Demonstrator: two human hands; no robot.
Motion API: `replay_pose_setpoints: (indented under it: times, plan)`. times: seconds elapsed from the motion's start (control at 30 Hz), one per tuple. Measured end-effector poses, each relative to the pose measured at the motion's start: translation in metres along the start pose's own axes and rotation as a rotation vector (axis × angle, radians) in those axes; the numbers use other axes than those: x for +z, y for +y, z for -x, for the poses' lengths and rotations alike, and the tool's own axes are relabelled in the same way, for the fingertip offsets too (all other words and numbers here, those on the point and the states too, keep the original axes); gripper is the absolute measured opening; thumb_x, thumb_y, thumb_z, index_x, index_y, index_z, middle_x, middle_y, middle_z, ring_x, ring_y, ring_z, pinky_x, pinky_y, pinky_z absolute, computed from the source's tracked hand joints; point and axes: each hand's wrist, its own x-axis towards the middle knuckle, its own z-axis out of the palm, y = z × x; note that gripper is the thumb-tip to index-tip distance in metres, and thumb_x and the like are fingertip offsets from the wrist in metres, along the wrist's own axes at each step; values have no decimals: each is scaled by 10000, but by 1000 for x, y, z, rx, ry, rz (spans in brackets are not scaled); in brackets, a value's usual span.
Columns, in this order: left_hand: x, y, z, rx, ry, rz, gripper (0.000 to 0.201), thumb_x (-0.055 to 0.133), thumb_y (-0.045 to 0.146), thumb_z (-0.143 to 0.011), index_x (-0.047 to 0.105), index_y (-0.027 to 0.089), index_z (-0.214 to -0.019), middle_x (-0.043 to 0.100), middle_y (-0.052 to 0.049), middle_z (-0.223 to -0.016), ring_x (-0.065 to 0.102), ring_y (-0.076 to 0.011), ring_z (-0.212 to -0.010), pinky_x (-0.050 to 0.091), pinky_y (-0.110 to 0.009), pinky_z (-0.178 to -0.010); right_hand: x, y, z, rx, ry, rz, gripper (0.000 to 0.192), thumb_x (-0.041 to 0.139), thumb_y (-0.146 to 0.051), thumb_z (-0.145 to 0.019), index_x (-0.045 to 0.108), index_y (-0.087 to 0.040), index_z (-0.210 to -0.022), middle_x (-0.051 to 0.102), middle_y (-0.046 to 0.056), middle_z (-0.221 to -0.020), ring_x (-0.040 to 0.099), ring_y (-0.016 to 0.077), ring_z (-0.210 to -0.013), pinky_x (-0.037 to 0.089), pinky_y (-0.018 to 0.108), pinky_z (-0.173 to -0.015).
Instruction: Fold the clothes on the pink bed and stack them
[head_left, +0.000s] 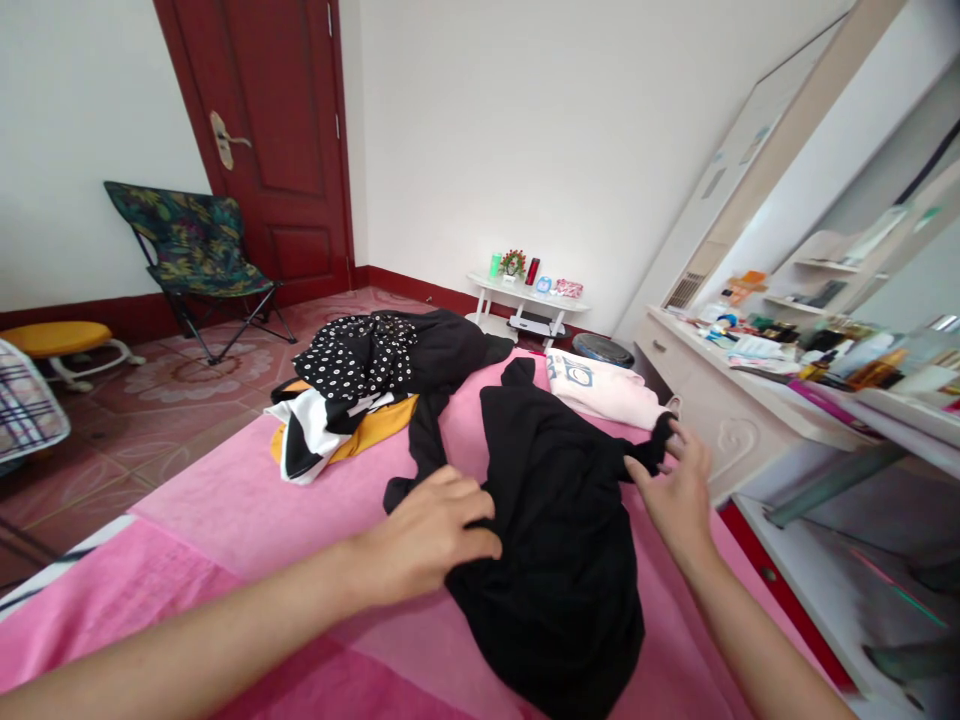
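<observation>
A black garment point(551, 500) lies crumpled on the pink bed cover point(240, 500). My left hand point(431, 530) pinches its left edge, fingers closed on the cloth. On the garment's right side, my right hand point(679, 490) grips a bunched corner near the bed's right edge. Beyond it lies a folded pale pink garment point(604, 390) with a printed mark. To the left sits a heap of clothes: a black polka-dot piece point(356, 360), a black-and-white piece point(307, 430) and a yellow piece point(375, 425).
A white dresser point(757, 400) crowded with bottles stands close on the right, with a mirror above. A small white shelf table point(525, 300) stands by the far wall. A folding chair point(195, 260), a yellow stool point(60, 345) and a red door point(277, 140) are on the left.
</observation>
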Motion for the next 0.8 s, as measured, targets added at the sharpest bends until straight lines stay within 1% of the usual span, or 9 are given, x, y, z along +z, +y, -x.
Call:
replay_pose_setpoints:
  times: [0.07, 0.23, 0.33, 0.4, 0.5, 0.6, 0.67, 0.73, 0.8]
  plan:
    - [0, 26, -11, 234, -5, -21, 91, 557, 198, -869, 639, 234, -856, 568, -27, -837, 495, -176, -819, 334, -346, -714, 10, -38, 2, -339, -262, 60, 734, 562, -173, -738, 284, -255, -1412, 298, 96, -1453, 341, 273, -1308, 403, 444, -1021]
    - [20, 60, -27, 524, -31, -36, 235, 569, 216, -869, 607, 197, -638, 546, -14, -771, 475, -158, -752, 338, -324, -634, 29, -117, 17, -1009, -795, 160, 726, 401, 19, -750, 344, -311, -1394, 64, 28, -1560, 118, 222, -1411, 263, 452, -1094]
    - [30, 64, -30, 553, -39, -30, 250, 559, 234, -876, 616, 200, -635, 558, -1, -763, 482, -149, -747, 364, -315, -636, 35, -126, 21, -1202, -987, 161, 508, 424, -17, -788, 542, -270, -1212, 237, 24, -1523, 152, 226, -1402, 257, 460, -1078]
    - [28, 66, -30, 563, -38, -28, 267, 536, 236, -887, 611, 204, -632, 559, 8, -766, 490, -144, -746, 394, -313, -676, 38, -118, 18, -1210, -1095, 130, 333, 476, -55, -774, 614, -212, -1033, 503, 63, -1343, 356, 227, -1304, 323, 425, -1025]
    - [15, 68, -27, 463, 67, 25, 185, 493, 243, -910, 653, 247, -818, 575, 9, -885, 522, -148, -858, 401, -327, -898, 36, -95, 3, -844, -1018, -81, 88, 601, -177, -705, 617, -190, -790, 676, 39, -866, 598, 195, -874, 452, 332, -807]
    - [1, 62, -16, 93, 319, 157, 309, 492, 214, -890, 537, 284, -1188, 468, -64, -1274, 431, -224, -1182, 311, -430, -1048, 28, -60, -25, -286, -569, -296, 120, 623, -316, -677, 575, -208, -704, 644, 4, -696, 577, 183, -685, 471, 327, -688]
    - [2, 50, -5, -195, 434, 251, 371, 480, 181, -874, 480, 258, -1236, 360, -97, -1389, 350, -256, -1277, 321, -454, -1049, 19, -32, -41, -77, -320, -324, 141, 505, -360, -741, 548, -226, -738, 640, 14, -694, 579, 201, -706, 490, 371, -697]
    - [15, 34, 6, -392, 404, 337, 353, 493, 207, -870, 479, 240, -1221, 405, -101, -1357, 389, -249, -1259, 358, -440, -1036, 12, -5, -47, 186, -115, -403, 137, 441, -364, -752, 516, -249, -751, 635, 23, -676, 593, 210, -720, 516, 395, -691]
    - [36, 21, 12, -509, 261, 401, 460, 563, 307, -839, 441, 217, -1274, 443, -124, -1333, 420, -276, -1245, 369, -472, -1033, 7, 16, -42, 447, 37, -514, 100, 486, -352, -708, 496, -259, -741, 632, 24, -640, 618, 215, -710, 541, 382, -658]
